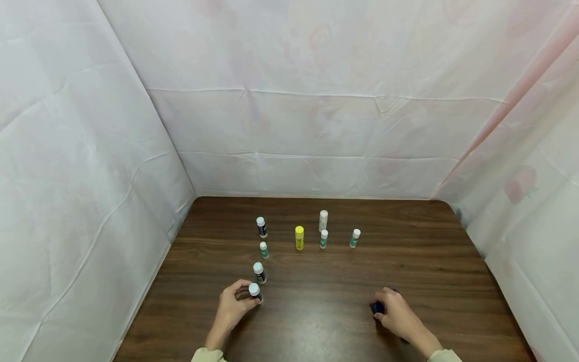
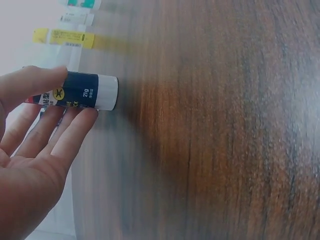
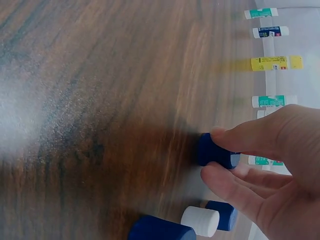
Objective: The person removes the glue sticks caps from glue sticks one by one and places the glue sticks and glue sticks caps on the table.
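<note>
My left hand (image 1: 231,305) pinches a glue stick (image 1: 255,290) with a white cap and a dark navy label, standing upright on the table. In the left wrist view, the thumb lies on one side of this glue stick (image 2: 82,91) and the fingertips on the other. At the right, my right hand (image 1: 397,312) holds a short dark blue cylinder (image 3: 214,151) between thumb and fingers, its base at the tabletop. A second navy-label glue stick (image 1: 260,273) stands just beyond the left hand. Fingers hide part of both held things.
Farther back on the brown table (image 1: 316,311) stand a yellow glue stick (image 1: 299,238), a white one (image 1: 323,221), several small green-labelled ones and another navy one (image 1: 262,227). Beside the right hand are a white cylinder (image 3: 200,221) and two blue ones, one large (image 3: 161,229). Pale sheets surround the table.
</note>
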Tool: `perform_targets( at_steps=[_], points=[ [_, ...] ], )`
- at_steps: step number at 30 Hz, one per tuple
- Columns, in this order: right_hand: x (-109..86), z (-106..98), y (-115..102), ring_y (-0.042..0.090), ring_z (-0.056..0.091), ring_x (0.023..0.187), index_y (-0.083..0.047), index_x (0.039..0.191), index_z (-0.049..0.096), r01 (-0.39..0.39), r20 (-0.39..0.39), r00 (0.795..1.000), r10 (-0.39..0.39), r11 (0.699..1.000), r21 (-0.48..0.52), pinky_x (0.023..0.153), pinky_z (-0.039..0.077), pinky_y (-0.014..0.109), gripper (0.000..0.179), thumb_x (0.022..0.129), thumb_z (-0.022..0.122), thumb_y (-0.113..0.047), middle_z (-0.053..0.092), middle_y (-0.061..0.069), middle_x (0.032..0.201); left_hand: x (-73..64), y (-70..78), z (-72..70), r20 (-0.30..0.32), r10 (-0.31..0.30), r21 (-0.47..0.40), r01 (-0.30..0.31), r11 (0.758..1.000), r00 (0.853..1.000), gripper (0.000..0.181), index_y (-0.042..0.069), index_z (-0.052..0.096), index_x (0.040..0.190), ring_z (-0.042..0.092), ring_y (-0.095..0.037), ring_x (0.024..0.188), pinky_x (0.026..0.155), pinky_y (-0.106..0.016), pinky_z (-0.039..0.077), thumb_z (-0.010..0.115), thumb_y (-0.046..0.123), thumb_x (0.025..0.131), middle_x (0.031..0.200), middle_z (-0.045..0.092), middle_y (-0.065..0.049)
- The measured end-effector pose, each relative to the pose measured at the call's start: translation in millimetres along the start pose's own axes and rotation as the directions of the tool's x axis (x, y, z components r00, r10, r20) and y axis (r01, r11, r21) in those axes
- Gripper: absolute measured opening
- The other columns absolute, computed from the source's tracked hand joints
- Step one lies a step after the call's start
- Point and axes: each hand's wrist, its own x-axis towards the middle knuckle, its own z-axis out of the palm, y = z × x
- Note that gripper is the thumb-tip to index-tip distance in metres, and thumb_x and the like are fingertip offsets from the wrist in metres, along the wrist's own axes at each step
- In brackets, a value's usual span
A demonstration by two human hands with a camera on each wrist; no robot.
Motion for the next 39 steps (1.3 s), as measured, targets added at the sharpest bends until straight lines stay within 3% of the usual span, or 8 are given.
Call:
perform_targets(
  at_steps=[3, 8, 14, 19, 26, 33, 39],
  points=[
    [-1.3, 0, 0, 0.016, 0.055, 0.076, -0.005, 0.089, 0.068, -0.009, 0.006, 1.0, 0.009, 1.0, -0.009, 0.06, 0.049, 0.026, 0.027, 0.067, 0.079, 0.006, 0.055, 0.002, 0.084, 0.2, -3.8, 0.9, -0.003, -0.001, -0.023, 0.001, 1.0, 1.0, 0.04, 0.002, 0.065, 0.094, 0.065, -0.027, 0.093, 0.074, -0.031, 0.056, 0.081, -0.012, 0.06, 0.094, 0.066, -0.011],
    [-3.8, -4, -2, 0.011, 0.051, 0.07, -0.004, 0.09, 0.068, 0.009, -0.005, 1.0, -0.009, 1.0, 0.007, 0.056, 0.046, 0.023, 0.027, 0.068, 0.078, 0.006, 0.055, 0.002, 0.083, -4.2, 5.5, -1.4, -0.001, 0.018, -0.033, -0.018, 0.999, 1.0, 0.051, -0.001, 0.063, 0.106, 0.064, -0.031, 0.095, 0.076, -0.033, 0.056, 0.081, -0.012, 0.06, 0.104, 0.064, -0.017],
    [-8.0, -17, -5, 0.001, 0.047, 0.062, 0.001, 0.094, 0.066, 0.037, -0.052, 0.998, -0.033, 0.997, 0.065, 0.052, 0.045, 0.019, 0.026, 0.07, 0.076, 0.006, 0.057, 0.005, 0.084, -8.9, 24.9, -5.0, -0.036, 0.089, 0.048, -0.087, 0.995, 0.995, 0.06, 0.003, 0.061, 0.114, 0.055, -0.032, 0.112, 0.089, -0.039, 0.05, 0.084, -0.007, 0.06, 0.118, 0.059, -0.017],
    [-9.0, -27, -6, 0.001, 0.047, 0.059, 0.003, 0.097, 0.065, 0.057, -0.138, 0.989, -0.047, 0.996, 0.071, 0.05, 0.045, 0.018, 0.03, 0.07, 0.077, 0.005, 0.058, 0.007, 0.085, -13.2, 48.4, -2.9, -0.078, 0.177, 0.082, -0.171, 0.982, 0.981, 0.061, 0.005, 0.06, 0.116, 0.052, -0.027, 0.117, 0.094, -0.042, 0.047, 0.084, -0.007, 0.061, 0.12, 0.059, -0.012],
    [-8.9, -38, -10, 0.003, 0.052, 0.063, 0.0, 0.101, 0.066, 0.08, -0.274, 0.96, -0.06, 0.995, 0.064, 0.051, 0.047, 0.019, 0.035, 0.069, 0.079, 0.004, 0.06, 0.005, 0.09, -19.3, 85.9, 5.7, -0.143, 0.293, 0.066, -0.287, 0.956, 0.945, 0.056, -0.002, 0.062, 0.113, 0.055, -0.028, 0.113, 0.091, -0.046, 0.047, 0.083, -0.009, 0.062, 0.119, 0.061, -0.016],
    [-5.7, -48, -15, 0.013, 0.061, 0.069, -0.003, 0.104, 0.065, 0.108, -0.346, 0.935, -0.084, 0.993, 0.052, 0.059, 0.054, 0.029, 0.039, 0.069, 0.08, 0.002, 0.061, 0.007, 0.097, -15.0, 99.3, 18.3, -0.15, 0.332, 0.006, -0.334, 0.942, 0.931, 0.053, -0.001, 0.062, 0.112, 0.055, -0.03, 0.112, 0.091, -0.05, 0.047, 0.081, -0.01, 0.063, 0.118, 0.06, -0.014],
    [1.5, -55, -19, 0.018, 0.064, 0.068, -0.003, 0.104, 0.065, 0.177, -0.413, 0.897, -0.156, 0.984, 0.015, 0.059, 0.055, 0.032, 0.04, 0.067, 0.081, 0.002, 0.061, 0.008, 0.097, -12.5, 110.3, 33.1, -0.136, 0.361, -0.03, -0.368, 0.929, 0.923, 0.052, 0.001, 0.062, 0.113, 0.054, -0.032, 0.112, 0.09, -0.049, 0.047, 0.08, -0.01, 0.066, 0.12, 0.058, -0.019]
  ],
)
